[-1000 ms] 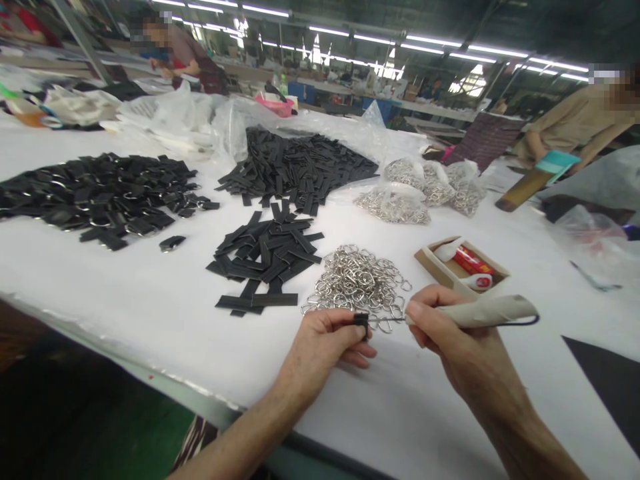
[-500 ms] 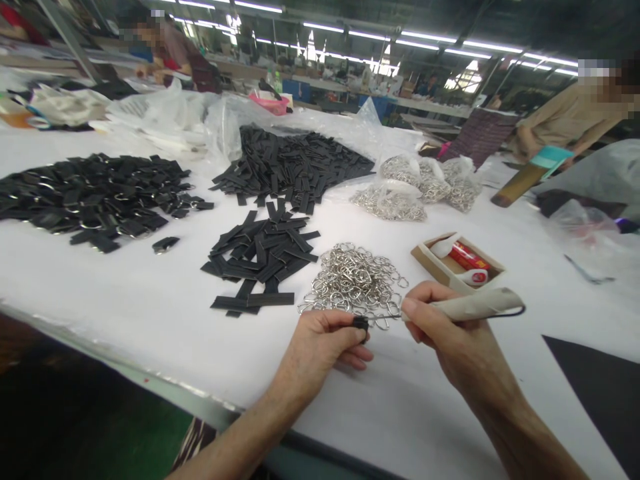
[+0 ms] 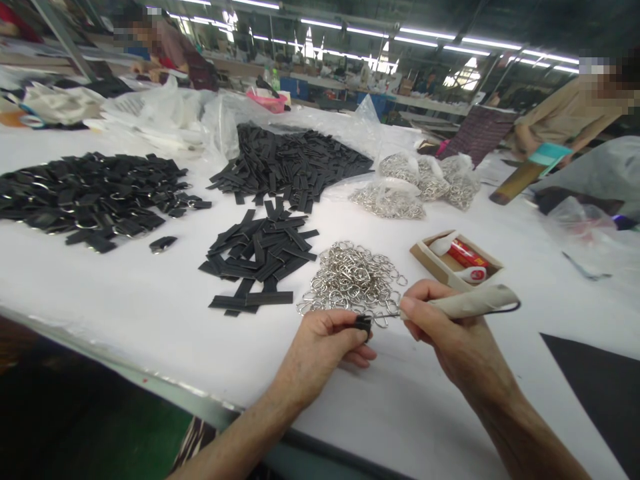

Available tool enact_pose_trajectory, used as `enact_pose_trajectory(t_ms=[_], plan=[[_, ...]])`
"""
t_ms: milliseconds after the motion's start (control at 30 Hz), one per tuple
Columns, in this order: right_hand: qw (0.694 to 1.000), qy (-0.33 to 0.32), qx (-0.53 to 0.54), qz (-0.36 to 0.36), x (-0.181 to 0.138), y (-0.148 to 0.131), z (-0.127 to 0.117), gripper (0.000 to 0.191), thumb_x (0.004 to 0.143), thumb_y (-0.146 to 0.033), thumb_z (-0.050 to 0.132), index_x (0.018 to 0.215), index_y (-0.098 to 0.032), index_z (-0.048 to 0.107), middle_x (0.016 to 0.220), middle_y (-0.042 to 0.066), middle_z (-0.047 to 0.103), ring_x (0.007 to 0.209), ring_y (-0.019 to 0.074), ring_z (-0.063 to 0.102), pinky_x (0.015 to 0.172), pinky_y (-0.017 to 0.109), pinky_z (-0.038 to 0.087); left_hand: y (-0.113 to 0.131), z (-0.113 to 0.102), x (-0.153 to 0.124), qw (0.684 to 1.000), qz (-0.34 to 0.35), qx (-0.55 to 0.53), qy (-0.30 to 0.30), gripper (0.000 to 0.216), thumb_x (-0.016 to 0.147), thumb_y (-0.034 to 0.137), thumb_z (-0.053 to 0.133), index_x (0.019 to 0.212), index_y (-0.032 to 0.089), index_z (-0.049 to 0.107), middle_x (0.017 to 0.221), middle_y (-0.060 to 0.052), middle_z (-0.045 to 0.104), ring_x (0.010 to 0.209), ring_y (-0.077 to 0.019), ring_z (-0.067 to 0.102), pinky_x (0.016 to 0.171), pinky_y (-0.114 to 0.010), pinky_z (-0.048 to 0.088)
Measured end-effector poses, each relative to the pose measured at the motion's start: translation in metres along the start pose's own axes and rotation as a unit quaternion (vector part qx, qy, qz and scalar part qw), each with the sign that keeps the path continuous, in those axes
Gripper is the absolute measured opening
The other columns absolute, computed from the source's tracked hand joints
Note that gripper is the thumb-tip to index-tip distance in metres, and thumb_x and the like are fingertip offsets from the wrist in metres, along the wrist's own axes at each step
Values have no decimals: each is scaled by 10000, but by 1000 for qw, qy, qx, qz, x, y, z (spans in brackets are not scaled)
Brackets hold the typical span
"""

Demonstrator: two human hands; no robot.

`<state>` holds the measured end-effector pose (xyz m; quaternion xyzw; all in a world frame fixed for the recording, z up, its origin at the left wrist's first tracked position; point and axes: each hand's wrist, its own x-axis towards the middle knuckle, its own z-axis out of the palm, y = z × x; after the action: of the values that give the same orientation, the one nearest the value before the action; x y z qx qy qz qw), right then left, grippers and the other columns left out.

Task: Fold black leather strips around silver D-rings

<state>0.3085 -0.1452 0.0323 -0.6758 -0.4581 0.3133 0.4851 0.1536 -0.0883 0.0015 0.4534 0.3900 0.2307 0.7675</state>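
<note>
- Two bare hands meet near the front edge of the white counter (image 3: pixel 125 293), close to the person wearing the camera.
- The left hand (image 3: pixel 325 343) is closed, with thumb and fingertips pinched on a small black tab (image 3: pixel 363 325) held low over the counter.
- The right hand (image 3: pixel 450 337) is wrapped around a cream-wrapped tool (image 3: pixel 473 302), gripped like a pen. Its front end points left at the black tab, and a thin black cord (image 3: pixel 515 308) loops from its back end. I cannot tell whether the tip touches the tab.
- Just behind both hands lies a loose pile of silver rings (image 3: pixel 353 275), with its near edge right by the tool's tip.
- Left of the rings sits a small heap of flat black strips (image 3: pixel 260 250). A bigger heap of the same strips (image 3: pixel 295 163) lies farther back on clear plastic.
- At the far left is a wide spread of black pieces with rings (image 3: pixel 95 197), with one stray piece (image 3: pixel 163 244) lying apart from it.
- Right of the ring pile, an open cardboard box (image 3: pixel 423 257) holds a red tube (image 3: pixel 463 253) and a white one.
- Clear bags of rings (image 3: pixel 415 187) rest behind the box.
- A dark sheet (image 3: pixel 595 380) covers the counter's near right corner.
- Across the counter, a person in a tan top (image 3: pixel 565 120) stands at the right and another person (image 3: pixel 175 53) at the far left.
</note>
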Motion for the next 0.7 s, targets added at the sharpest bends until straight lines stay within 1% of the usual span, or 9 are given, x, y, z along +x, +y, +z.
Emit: enact_pose_trajectory(t_ms=[267, 500, 700], plan=[[1000, -13, 14, -12, 3, 9, -3, 278, 762, -336, 590, 558, -191, 472, 481, -45, 404, 470, 104, 319, 445, 252, 205, 2, 1, -1, 1000, -4, -1, -2, 70, 700, 142, 626, 731, 107, 678, 600, -42, 680, 570, -145, 648, 590, -234, 539], [1000, -13, -7, 14, -1, 0, -1, 251, 760, -336, 572, 576, -191, 481, 485, -49, 391, 487, 108, 312, 458, 248, 219, 0, 1, -1, 1000, 4, 9, -14, 69, 709, 147, 619, 720, 111, 677, 590, -33, 673, 576, -142, 645, 586, -229, 535], [999, -17, -34, 16, -1, -3, -2, 276, 760, -349, 570, 557, -191, 472, 483, -42, 412, 485, 108, 338, 458, 245, 247, 0, 2, -1, 1000, 1, 26, -13, 76, 719, 156, 615, 718, 114, 678, 571, -34, 673, 566, -147, 646, 579, -232, 536]])
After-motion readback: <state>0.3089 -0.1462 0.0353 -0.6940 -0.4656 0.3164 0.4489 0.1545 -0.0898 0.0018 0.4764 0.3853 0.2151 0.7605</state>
